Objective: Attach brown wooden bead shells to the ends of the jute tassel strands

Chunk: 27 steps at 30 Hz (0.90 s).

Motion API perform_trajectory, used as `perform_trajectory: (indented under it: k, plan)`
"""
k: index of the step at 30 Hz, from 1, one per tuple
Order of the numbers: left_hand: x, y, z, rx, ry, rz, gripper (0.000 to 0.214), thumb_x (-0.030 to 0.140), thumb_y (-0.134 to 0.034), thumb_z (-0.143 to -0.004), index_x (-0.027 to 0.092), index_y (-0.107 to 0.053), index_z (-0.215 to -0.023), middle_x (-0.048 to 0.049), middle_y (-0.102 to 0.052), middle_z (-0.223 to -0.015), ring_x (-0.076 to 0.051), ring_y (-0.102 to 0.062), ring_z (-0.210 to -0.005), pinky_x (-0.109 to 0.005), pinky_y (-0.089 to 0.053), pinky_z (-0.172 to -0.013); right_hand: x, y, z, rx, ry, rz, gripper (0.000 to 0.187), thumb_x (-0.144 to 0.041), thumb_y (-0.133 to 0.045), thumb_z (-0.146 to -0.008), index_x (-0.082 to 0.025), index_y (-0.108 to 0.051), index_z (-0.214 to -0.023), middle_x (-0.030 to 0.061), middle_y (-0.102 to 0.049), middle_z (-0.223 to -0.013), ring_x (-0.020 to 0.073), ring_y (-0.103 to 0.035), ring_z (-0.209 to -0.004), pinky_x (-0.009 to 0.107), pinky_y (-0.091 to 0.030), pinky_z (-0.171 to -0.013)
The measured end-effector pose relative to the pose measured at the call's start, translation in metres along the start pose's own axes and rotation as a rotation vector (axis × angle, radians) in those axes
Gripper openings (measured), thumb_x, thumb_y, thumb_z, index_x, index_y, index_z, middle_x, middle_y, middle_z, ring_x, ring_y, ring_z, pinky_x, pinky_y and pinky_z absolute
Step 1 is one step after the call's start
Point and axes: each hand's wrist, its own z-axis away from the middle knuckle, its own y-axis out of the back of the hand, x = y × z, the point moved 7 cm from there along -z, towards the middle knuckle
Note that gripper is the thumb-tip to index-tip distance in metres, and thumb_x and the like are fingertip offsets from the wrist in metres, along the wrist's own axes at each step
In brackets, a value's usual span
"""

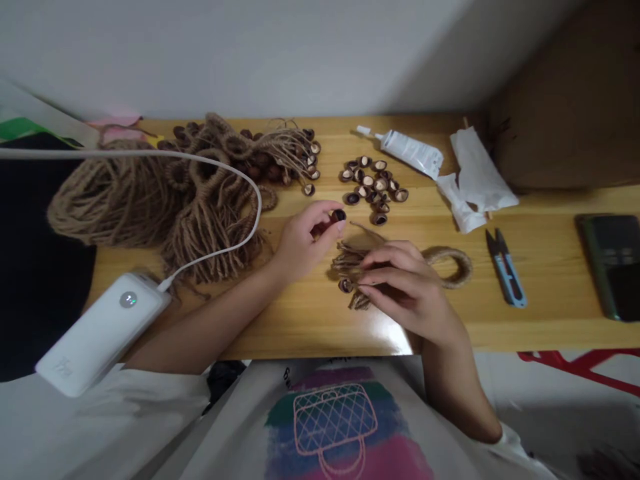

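Pale wall (280,60) and a brown box (570,113) back a light wooden desk (550,330). Near its middle, the left hand (310,239) pinches a dark half shell (339,215) between thumb and fingers, its hollow side showing. Just beside it, and apart from it, the right hand (406,285) curves over a looped cord tassel (465,268), whose ring lies out to the right and whose frayed ends spread to the left; fingers and thumb are drawn close at the strands, but I cannot tell whether they grip them. Another half shell (345,285) sits among those ends.

Beyond the hands lies a loose cluster of half shells (369,181), with a white tube (411,152) and a crumpled white wrapper (477,167) behind and to the right. Snips with blue handles (507,270) lie right of the ring, and a phone (615,263) farther right. On the left are a large twine bundle (113,197), more tassels (207,227) and a white power bank (103,333) with its cable (253,200) plugged in.
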Motion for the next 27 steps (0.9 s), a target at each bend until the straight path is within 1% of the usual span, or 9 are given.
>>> perform_trajectory:
  k: [3,5,8,11,12,14,16,19,27]
  plan:
    - [0.0,0.0,0.0,-0.001,0.006,-0.01,0.019,0.02,-0.059,-0.083,0.017,-0.061,-0.102,0.003,-0.058,-0.065,-0.009,-0.054,-0.059,-0.022,-0.04,-0.058,0.0,0.001,0.001,-0.032,-0.011,0.004,0.009,-0.022,-0.069,-0.078,-0.023,-0.07,-0.087,0.0049,-0.065,-0.103,0.0223,-0.056,-0.107,0.042,-0.044,-0.092]
    - [-0.001,0.001,0.0,0.001,0.006,-0.012,0.019,0.021,-0.059,-0.083,0.018,-0.061,-0.102,0.0031,-0.058,-0.065,-0.009,-0.053,-0.059,-0.022,-0.04,-0.058,-0.001,0.006,0.001,0.028,-0.026,0.012,0.014,-0.021,-0.069,-0.077,-0.023,-0.07,-0.09,0.0049,-0.065,-0.102,0.0222,-0.057,-0.104,0.041,-0.044,-0.092]
    - [-0.001,0.001,0.0,0.005,0.008,-0.02,0.02,0.021,-0.059,-0.083,0.018,-0.062,-0.102,0.0031,-0.058,-0.066,-0.009,-0.053,-0.059,-0.022,-0.039,-0.058,0.005,0.024,0.007,0.306,-0.127,-0.05,0.018,-0.017,-0.066,-0.078,-0.024,-0.069,-0.095,0.0035,-0.066,-0.094,0.0184,-0.06,-0.092,0.037,-0.046,-0.085]
    - [-0.002,0.001,0.0,0.004,0.01,-0.028,0.02,0.02,-0.059,-0.082,0.018,-0.062,-0.102,0.003,-0.057,-0.066,-0.009,-0.053,-0.059,-0.022,-0.039,-0.058,0.019,0.039,0.02,0.643,-0.261,-0.263,0.014,-0.017,-0.06,-0.084,-0.024,-0.07,-0.091,0.0005,-0.064,-0.08,0.0129,-0.059,-0.075,0.028,-0.046,-0.069]
    - [-0.002,0.001,0.0,0.003,0.012,-0.026,0.02,0.02,-0.059,-0.082,0.018,-0.062,-0.102,0.003,-0.057,-0.066,-0.009,-0.054,-0.06,-0.022,-0.039,-0.058,0.023,0.041,0.024,0.723,-0.289,-0.353,0.013,-0.018,-0.059,-0.085,-0.023,-0.07,-0.087,-0.0002,-0.063,-0.076,0.0116,-0.058,-0.07,0.026,-0.045,-0.065]
    - [-0.002,0.001,0.0,0.003,0.019,-0.019,0.02,0.02,-0.059,-0.082,0.018,-0.062,-0.101,0.003,-0.056,-0.065,-0.009,-0.054,-0.06,-0.022,-0.038,-0.057,0.031,0.04,0.028,0.804,-0.317,-0.515,0.011,-0.02,-0.06,-0.085,-0.023,-0.07,-0.08,-0.001,-0.061,-0.07,0.0104,-0.055,-0.062,0.025,-0.042,-0.059]
    - [-0.003,0.001,0.0,0.001,0.024,-0.016,0.02,0.021,-0.059,-0.082,0.018,-0.062,-0.102,0.0031,-0.056,-0.065,-0.009,-0.055,-0.06,-0.022,-0.039,-0.057,0.036,0.037,0.027,0.807,-0.334,-0.639,0.009,-0.021,-0.063,-0.083,-0.022,-0.07,-0.076,-0.0008,-0.061,-0.068,0.0103,-0.053,-0.058,0.025,-0.041,-0.056]
    - [-0.002,0.0,0.0,-0.003,0.015,-0.019,0.021,0.02,-0.059,-0.082,0.018,-0.061,-0.102,0.0033,-0.057,-0.064,-0.009,-0.055,-0.06,-0.022,-0.04,-0.058,0.037,0.033,0.025,0.759,-0.348,-0.721,0.008,-0.023,-0.064,-0.082,-0.022,-0.07,-0.077,-0.0006,-0.06,-0.066,0.01,-0.053,-0.057,0.024,-0.04,-0.056]
    - [0.0,0.0,-0.001,-0.006,-0.01,-0.029,0.02,0.022,-0.058,-0.082,0.018,-0.061,-0.101,0.0037,-0.057,-0.063,-0.009,-0.053,-0.058,-0.022,-0.04,-0.057,0.035,0.032,0.025,0.707,-0.392,-0.671,0.009,-0.027,-0.064,-0.081,-0.02,-0.067,-0.075,0.0,-0.059,-0.064,0.01,-0.052,-0.057,0.025,-0.043,-0.056]
